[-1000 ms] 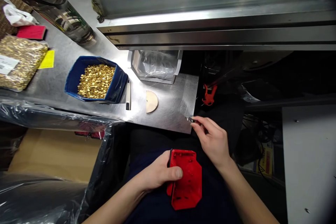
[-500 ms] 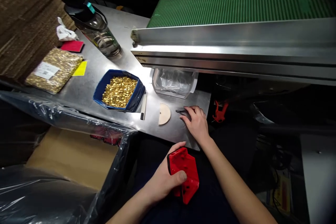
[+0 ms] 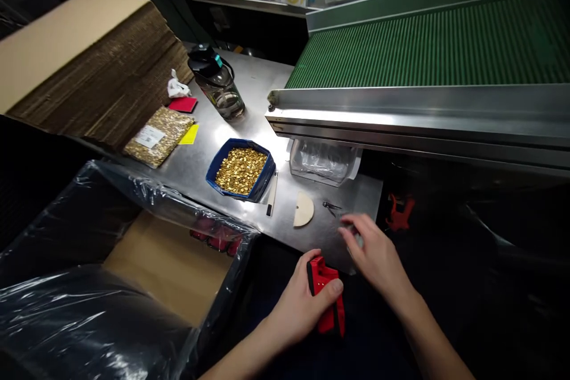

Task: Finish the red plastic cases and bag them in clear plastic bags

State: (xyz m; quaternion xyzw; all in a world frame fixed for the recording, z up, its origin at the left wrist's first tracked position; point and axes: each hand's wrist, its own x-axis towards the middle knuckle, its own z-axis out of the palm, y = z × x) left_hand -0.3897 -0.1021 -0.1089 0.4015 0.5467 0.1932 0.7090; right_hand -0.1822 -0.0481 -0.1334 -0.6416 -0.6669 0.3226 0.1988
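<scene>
Fingers of your left hand point(image 3: 299, 304) wrapped round the red plastic housing point(image 3: 327, 300), thumb pressed on top, your right hand point(image 3: 376, 255) blurry, fingers loosely curled, tweezers point(image 3: 332, 208) lying just past those fingertips, not touching

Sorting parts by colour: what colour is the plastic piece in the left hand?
Red; the plastic piece in the left hand shows clearly in the head view.

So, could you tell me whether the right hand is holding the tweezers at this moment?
No, the tweezers lie on the steel table, apart from the right hand, which hovers just short of them.
</scene>
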